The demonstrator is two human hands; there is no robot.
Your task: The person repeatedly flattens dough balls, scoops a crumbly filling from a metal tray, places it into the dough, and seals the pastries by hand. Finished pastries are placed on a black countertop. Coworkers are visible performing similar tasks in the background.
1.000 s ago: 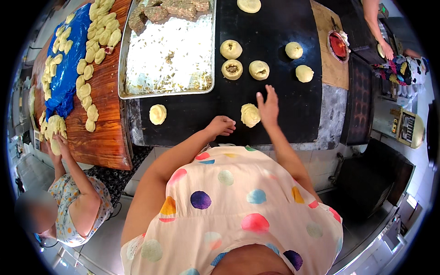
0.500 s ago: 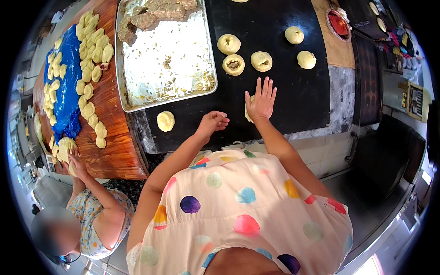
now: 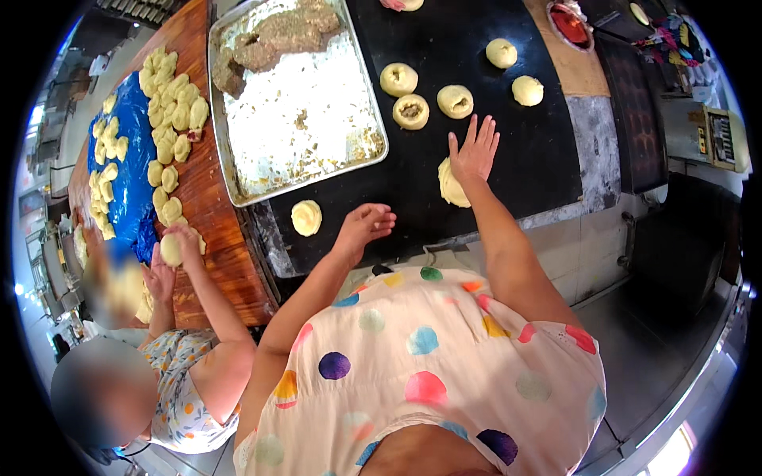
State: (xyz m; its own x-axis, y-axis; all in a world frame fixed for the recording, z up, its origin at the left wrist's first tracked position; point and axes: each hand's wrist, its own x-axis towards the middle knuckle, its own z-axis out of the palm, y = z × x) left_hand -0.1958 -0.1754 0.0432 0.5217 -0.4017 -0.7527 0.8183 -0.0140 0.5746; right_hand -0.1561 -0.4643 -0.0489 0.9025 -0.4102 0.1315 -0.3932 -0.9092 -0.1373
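On the black griddle top (image 3: 540, 151), the right hand (image 3: 474, 151) presses a pale flattened dough round (image 3: 449, 184), fingers spread flat. The left hand (image 3: 363, 226) hovers empty, fingers loosely curled, beside a small round dough piece (image 3: 306, 217).

One small rectangular sign or panel (image 3: 721, 136), yellowish with dark marks, at the far right edge.

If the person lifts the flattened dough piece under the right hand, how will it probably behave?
The dough piece looks soft and pale, pressed flat under the right hand, so it would probably sag and stretch rather than stay stiff. It lies flat on the dark griddle surface, so rolling seems unlikely. It may stick slightly to the surface or the palm.
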